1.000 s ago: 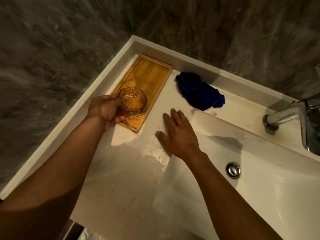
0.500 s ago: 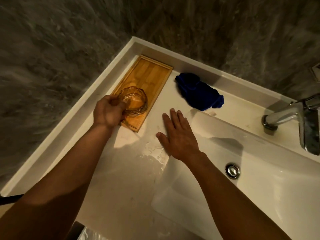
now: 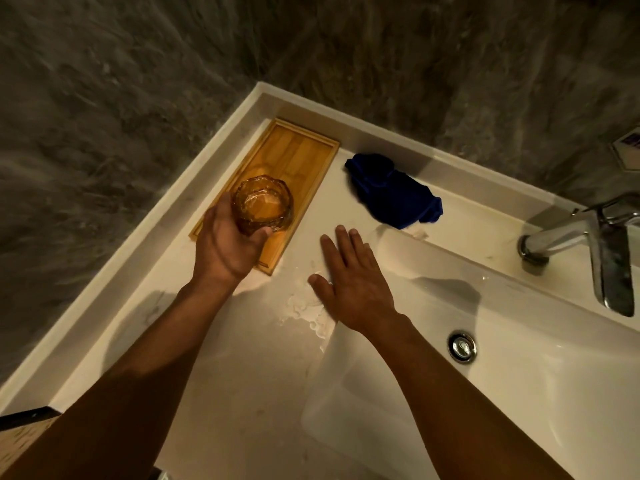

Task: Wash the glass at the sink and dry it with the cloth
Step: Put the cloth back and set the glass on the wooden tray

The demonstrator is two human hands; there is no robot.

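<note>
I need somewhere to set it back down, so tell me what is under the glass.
The wooden tray lies under the glass, which the left hand grips. Whether the glass touches the tray cannot be told; the hand covers the tray's near corner.

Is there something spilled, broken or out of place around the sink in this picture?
Yes, small things. A patch of water or foam lies on the counter beside the right hand. The blue cloth lies crumpled near the basin. The glass in the left hand looks intact.
</note>
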